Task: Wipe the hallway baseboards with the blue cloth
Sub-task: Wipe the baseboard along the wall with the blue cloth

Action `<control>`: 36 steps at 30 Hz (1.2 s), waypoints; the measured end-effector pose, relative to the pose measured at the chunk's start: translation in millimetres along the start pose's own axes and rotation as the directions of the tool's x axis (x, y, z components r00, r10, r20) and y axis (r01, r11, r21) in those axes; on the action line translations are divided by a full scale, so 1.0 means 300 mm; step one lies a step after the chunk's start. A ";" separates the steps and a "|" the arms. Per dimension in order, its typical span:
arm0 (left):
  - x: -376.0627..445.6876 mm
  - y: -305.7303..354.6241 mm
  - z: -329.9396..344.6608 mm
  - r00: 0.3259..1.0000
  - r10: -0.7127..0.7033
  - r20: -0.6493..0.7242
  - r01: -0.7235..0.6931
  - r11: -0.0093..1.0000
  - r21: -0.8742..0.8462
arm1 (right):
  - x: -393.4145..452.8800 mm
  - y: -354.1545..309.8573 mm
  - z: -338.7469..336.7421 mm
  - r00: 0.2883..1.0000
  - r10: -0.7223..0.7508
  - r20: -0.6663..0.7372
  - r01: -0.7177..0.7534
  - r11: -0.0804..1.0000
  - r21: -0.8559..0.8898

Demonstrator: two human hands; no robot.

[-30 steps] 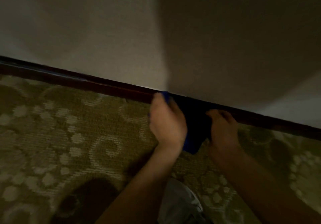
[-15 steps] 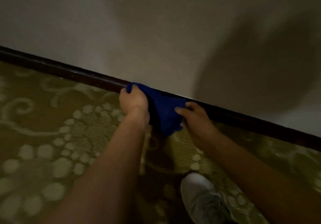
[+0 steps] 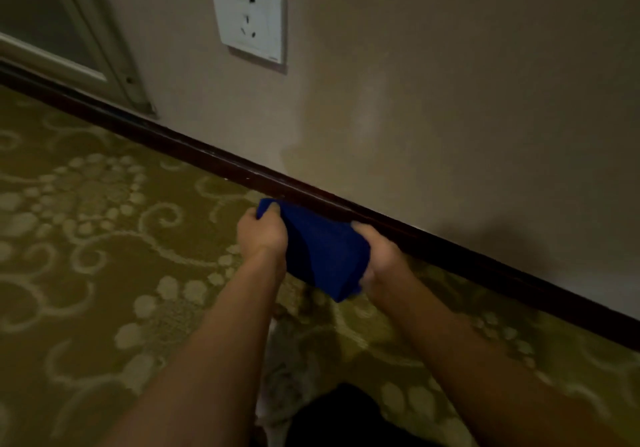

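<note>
The fingers of the left hand [image 3: 262,235] are curled together around the upper left corner of the blue cloth [image 3: 323,254]; one fingertip shows over the cloth edge, the others are hidden behind the back of the hand. The fingers of the right hand [image 3: 379,256] are also bent and close together. They grip the right side of the cloth, with the thumb low near its bottom corner; the fingertips on the far side I cannot see.

The cloth is folded and is stretched between the two hands, a little right of the middle of the view. Its top edge lies against the dark baseboard [image 3: 214,159], and its lowest corner hangs down toward 6 o'clock over the carpet [image 3: 104,238].

The baseboard runs as a diagonal line from 9 o'clock down to 4 o'clock, between the beige wall [image 3: 450,82] and the olive carpet with pale curl patterns. At 12 o'clock from the cloth, high on the wall, there is a white power socket [image 3: 247,13]. At 10 o'clock a pale door frame [image 3: 114,41] comes down to the baseboard. Both bare forearms enter from the bottom edge.
</note>
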State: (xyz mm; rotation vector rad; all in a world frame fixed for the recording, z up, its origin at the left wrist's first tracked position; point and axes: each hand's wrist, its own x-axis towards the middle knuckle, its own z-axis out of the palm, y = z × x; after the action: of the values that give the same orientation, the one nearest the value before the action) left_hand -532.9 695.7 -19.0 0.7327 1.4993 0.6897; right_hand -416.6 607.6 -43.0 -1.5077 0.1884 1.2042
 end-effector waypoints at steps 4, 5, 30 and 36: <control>0.125 0.014 -0.075 0.997 0.069 0.018 -0.070 0.997 0.033 | 0.098 0.082 0.127 1.000 0.010 0.030 -0.011 0.999 0.043; 0.166 0.015 -0.088 0.996 0.082 0.020 -0.083 0.995 0.053 | 0.115 0.100 0.154 0.998 -0.023 0.056 0.019 0.998 0.067; 0.428 -0.021 0.210 0.948 0.297 -0.117 -0.248 0.916 0.316 | 0.194 0.125 0.152 0.980 0.008 -0.201 0.018 0.991 0.131; 0.346 -0.089 0.337 0.900 0.372 -0.227 -0.290 0.900 0.326 | 0.195 0.002 0.088 0.956 -0.127 -0.263 0.154 0.985 0.082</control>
State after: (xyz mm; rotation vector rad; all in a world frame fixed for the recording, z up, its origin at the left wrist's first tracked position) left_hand -436.1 760.5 -109.2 1.1726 1.7797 0.8766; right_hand -404.8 656.6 -82.9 -1.5572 0.3055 0.8716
